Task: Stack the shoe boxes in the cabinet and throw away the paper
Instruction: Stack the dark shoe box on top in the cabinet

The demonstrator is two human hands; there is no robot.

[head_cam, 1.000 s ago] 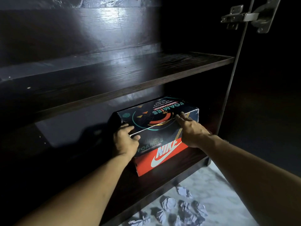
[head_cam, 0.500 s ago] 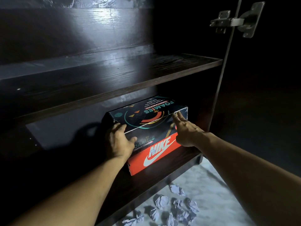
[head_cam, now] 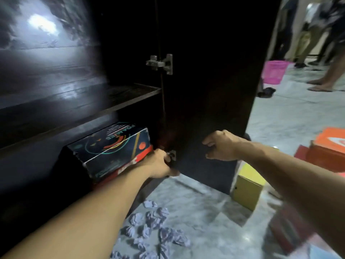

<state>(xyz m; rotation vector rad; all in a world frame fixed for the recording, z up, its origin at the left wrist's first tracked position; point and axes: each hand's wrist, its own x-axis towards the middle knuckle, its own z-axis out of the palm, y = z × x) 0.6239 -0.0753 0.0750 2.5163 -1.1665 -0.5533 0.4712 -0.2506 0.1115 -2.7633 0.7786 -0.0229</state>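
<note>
Handling the remaining shoe boxes calls for a two-sided grip: judge them as light, stiff cardboard with loose lids, so take each one low on both long sides rather than by the lid. Two boxes are already stacked on the lower shelf of the cabinet: the dark patterned box sits on top of the red box. The yellow box stands on the floor just behind the open cabinet door, and the orange box lies farther to your right.

The crumpled paper lies scattered on the floor in front of the cabinet. Treat it as very light and soft; gather several balls per grasp. A pink basket stands well apart across the room and is a likely disposal point.

Your left hand is curled at the bottom corner of the cabinet by the lower hinge, beside the red box; whether it grips anything cannot be determined. Your right hand is loosely half-closed in front of the door and holds nothing.
</note>
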